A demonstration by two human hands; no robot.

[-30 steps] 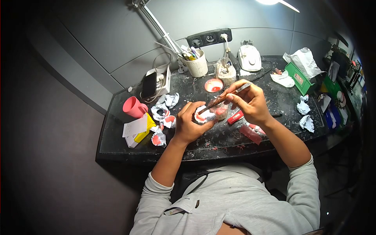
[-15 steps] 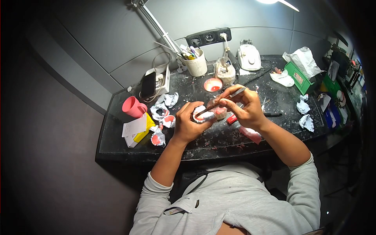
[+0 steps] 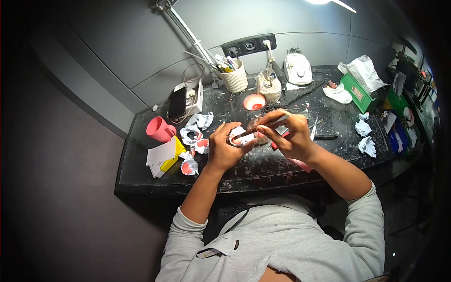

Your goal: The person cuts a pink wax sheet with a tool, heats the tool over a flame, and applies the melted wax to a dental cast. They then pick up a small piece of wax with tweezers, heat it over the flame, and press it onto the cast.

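Observation:
My left hand (image 3: 223,149) is closed around a white plaster dental model (image 3: 238,133) with pink wax on it. My right hand (image 3: 296,140) grips a slim wax knife (image 3: 254,130) with a brown handle; its lower end meets the model, and a light metal end sticks up past the fingers. Fingers partly cover the model, so the exact contact spot is hidden. Behind the hands sits a round dish of red and pink wax (image 3: 254,102). A pink wax sheet (image 3: 300,164) lies partly hidden under my right forearm.
On the left are more plaster models with pink wax (image 3: 189,167), a pink mug (image 3: 160,129) and a yellow box (image 3: 174,152). A pen cup (image 3: 234,78), a white device (image 3: 298,68) and a green box (image 3: 357,94) line the back. Crumpled pieces (image 3: 367,146) lie at right.
My right hand has dipped and moved slightly left, with the wax knife now lying flatter over the model. The left hand keeps its hold, and the model has turned a little.

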